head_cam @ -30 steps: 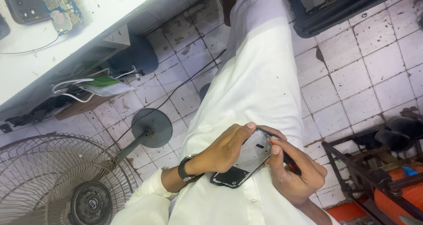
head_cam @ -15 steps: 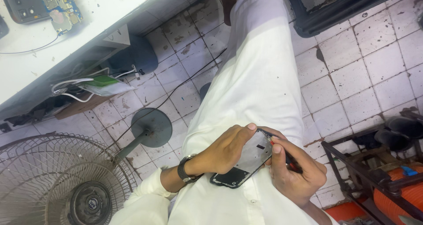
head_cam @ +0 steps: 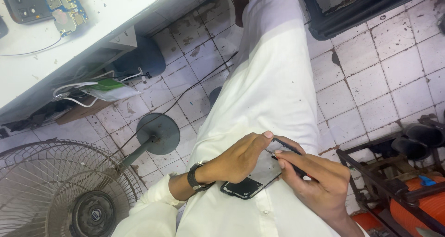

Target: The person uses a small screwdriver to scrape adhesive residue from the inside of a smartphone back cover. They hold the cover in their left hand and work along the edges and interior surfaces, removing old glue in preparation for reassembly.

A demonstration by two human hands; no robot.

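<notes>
A dark phone (head_cam: 254, 179) with its back cover off lies on my lap, over white trousers (head_cam: 269, 88). My left hand (head_cam: 236, 159), a black watch on its wrist, grips the phone from the left with the thumb along its upper edge. My right hand (head_cam: 320, 183) holds a thin dark tool (head_cam: 285, 162) in its fingertips. The tool's tip touches the phone's upper end, next to my left thumb.
A white workbench (head_cam: 55, 47) at the upper left carries an opened phone and a circuit board (head_cam: 62, 5). A pedestal fan (head_cam: 65, 190) stands on the stained tile floor at lower left. A black crate (head_cam: 357, 5) sits top right, a dark metal rack (head_cam: 394, 181) lower right.
My right hand has shifted slightly, bringing the tool tip closer to my left thumb on the phone's upper edge. The left hand keeps its grip.
</notes>
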